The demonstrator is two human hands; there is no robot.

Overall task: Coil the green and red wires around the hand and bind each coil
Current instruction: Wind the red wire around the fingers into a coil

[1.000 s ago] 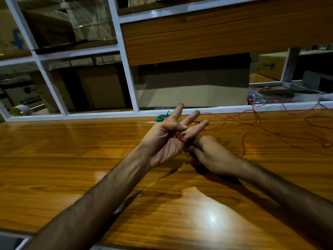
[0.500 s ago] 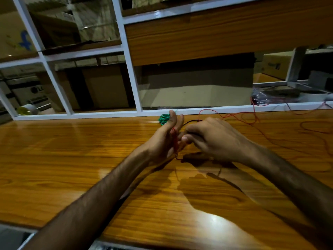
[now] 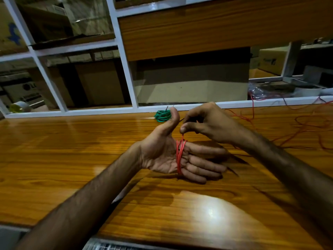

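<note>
My left hand (image 3: pixel 162 156) lies palm up over the wooden table (image 3: pixel 72 150), fingers straight and together, thumb raised. A few turns of red wire (image 3: pixel 179 156) circle its four fingers at their base. Just above those turns my right hand (image 3: pixel 207 123) pinches the red wire between thumb and forefinger. The loose part of the red wire (image 3: pixel 306 127) trails off in tangles across the table to the right. A green wire coil (image 3: pixel 162 115) rests on the table behind my left thumb, near the back edge.
A white frame rail (image 3: pixel 90 111) with glass panes runs along the table's far edge. A clear plastic bag (image 3: pixel 257 92) with wires sits beyond it at the right. A tape roll (image 3: pixel 19 107) lies at the far left behind the glass.
My left hand has turned palm up and flattened, showing the red turns. My right hand has come up from below the fingers to above them, carrying the wire round.
</note>
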